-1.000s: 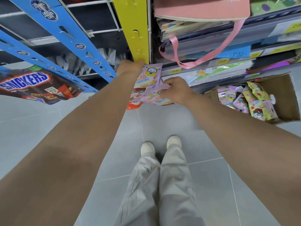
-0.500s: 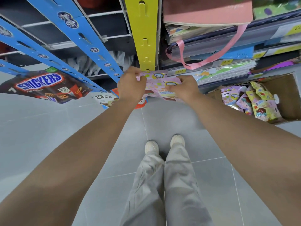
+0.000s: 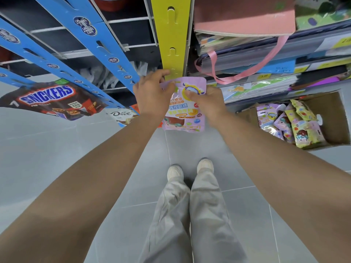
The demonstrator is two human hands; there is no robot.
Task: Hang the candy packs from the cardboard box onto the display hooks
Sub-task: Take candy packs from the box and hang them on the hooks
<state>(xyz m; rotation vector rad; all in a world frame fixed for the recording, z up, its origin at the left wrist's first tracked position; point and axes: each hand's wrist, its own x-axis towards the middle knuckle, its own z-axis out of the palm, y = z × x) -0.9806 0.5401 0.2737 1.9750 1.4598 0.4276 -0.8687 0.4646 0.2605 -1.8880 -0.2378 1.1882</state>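
The left hand (image 3: 152,95) and right hand (image 3: 207,103) pinch a lilac candy pack (image 3: 185,112) below a yellow strip (image 3: 173,35). A SNICKERS bag (image 3: 51,99) and Dove bag (image 3: 121,114) hang over grey floor (image 3: 57,158).

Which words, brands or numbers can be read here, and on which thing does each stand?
"SNICKERS": brown bag hanging at left.
"Dove": small pack beside it.
"夜视眼镜": held candy pack; its other print is blurred.
"3.00": yellow price tag at right.
Round logos on blue strips: unreadable.
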